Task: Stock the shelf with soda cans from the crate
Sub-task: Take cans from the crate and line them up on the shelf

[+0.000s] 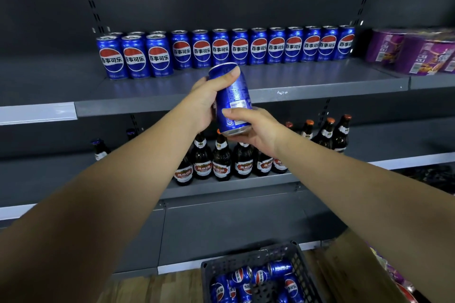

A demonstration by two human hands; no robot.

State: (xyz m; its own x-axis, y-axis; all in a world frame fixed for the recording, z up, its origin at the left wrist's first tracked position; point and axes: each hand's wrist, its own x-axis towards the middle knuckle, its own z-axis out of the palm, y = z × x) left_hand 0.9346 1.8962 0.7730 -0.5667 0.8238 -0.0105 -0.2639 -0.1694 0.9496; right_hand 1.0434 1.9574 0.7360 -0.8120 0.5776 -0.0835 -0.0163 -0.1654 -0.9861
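Nearest, low in the view, a dark plastic crate [301, 263] sits on a wood floor [152, 288] with several blue loose cans [261, 275] lying on their sides inside it. Above it both bare arms reach forward and meet on one blue soda can [232, 98], held tilted in the air in front of the shelf edge. The left hand [204, 103] wraps the can's upper side, thumb lying up near the top rim, and the right hand [256, 130] cups its base with fingers curled round the lower side. Behind the hands, on the lower shelf, stand brown beer bottles [221, 162] with red labels. Farther back, the grey upper shelf [307, 81] carries a long row of upright cans [258, 47] along its rear (three more stand forward at the left end), and purple packages [418, 54] sit at its right
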